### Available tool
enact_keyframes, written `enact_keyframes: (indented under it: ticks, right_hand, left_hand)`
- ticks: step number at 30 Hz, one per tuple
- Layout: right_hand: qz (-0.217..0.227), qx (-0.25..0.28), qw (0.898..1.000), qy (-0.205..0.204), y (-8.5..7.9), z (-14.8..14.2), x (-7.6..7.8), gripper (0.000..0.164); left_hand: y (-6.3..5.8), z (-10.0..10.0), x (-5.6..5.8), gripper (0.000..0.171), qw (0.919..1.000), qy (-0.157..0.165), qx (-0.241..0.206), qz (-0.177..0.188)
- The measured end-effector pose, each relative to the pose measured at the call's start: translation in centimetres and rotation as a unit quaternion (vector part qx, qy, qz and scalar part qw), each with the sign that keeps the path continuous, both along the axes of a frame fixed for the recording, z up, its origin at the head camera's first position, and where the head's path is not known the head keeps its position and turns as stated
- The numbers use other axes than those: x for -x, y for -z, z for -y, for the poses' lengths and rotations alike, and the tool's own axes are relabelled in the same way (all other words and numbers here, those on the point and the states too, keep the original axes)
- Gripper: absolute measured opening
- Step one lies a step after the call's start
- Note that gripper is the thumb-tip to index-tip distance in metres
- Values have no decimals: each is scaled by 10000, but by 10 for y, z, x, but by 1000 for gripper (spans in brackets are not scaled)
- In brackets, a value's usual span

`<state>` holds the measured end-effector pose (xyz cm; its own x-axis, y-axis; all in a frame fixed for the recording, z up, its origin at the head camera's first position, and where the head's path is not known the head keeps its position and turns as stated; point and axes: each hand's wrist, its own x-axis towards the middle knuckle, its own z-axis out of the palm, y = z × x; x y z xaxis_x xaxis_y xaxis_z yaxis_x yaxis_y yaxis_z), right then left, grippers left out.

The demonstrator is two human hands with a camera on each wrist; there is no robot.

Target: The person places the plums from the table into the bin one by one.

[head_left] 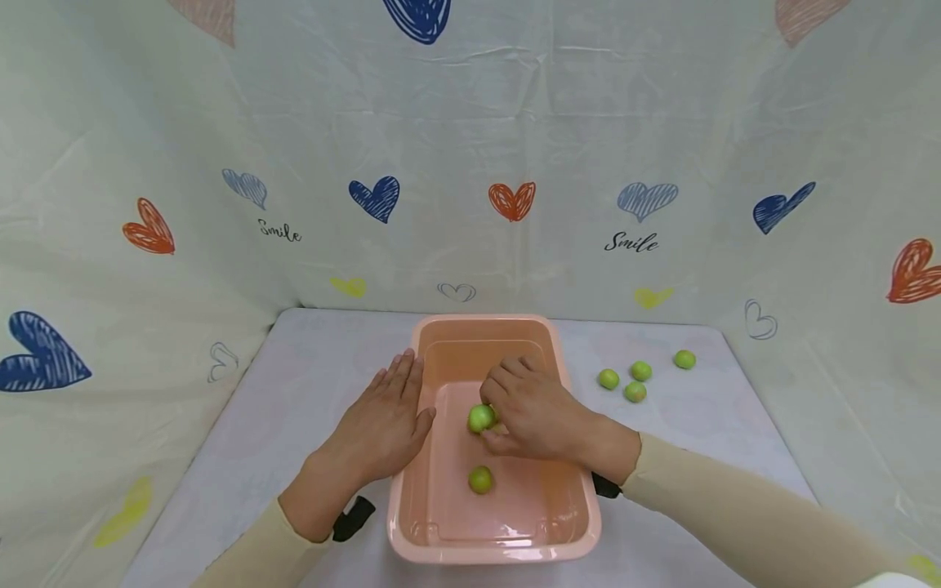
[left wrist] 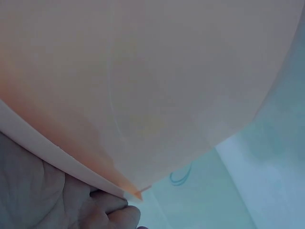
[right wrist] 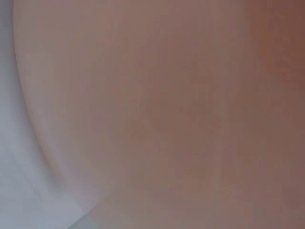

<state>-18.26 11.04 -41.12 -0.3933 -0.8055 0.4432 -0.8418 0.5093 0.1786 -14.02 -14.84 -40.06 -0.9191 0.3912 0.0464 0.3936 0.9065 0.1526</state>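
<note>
A pink plastic basin point(head_left: 494, 554) stands on the table. My left hand point(head_left: 390, 420) lies against its left rim with the fingers straight; the left wrist view shows the palm point(left wrist: 28, 191) along the basin's outer side. Inside the basin is my right hand point(head_left: 540, 408), its fingers and thumb curled round a small round green fruit point(head_left: 480, 419) like a lime. Part of that fruit is hidden by the hand. Another green fruit point(head_left: 481, 480) lies on the basin floor, nearer the front. The right wrist view is blurred and shows mostly the basin wall point(right wrist: 119, 119).
To the right of the basin, several more green fruits point(head_left: 635, 392) lie on the pale tablecloth point(head_left: 706, 416). Behind the table and at its sides hangs a white curtain point(head_left: 456, 147) printed with hearts.
</note>
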Motion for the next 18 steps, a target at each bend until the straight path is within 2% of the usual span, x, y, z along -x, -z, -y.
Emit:
enact_keyframes:
  ticks: [12, 18]
  right_hand:
    - [-95, -212, 9996, 132, 10, 7, -2, 30]
    - [-115, -201, 9996, 155, 11, 8, -2, 34]
  left_hand:
    - [1, 0, 0, 73, 10000, -1, -45, -24]
    - [1, 1, 1, 74, 10000, -1, -58, -61]
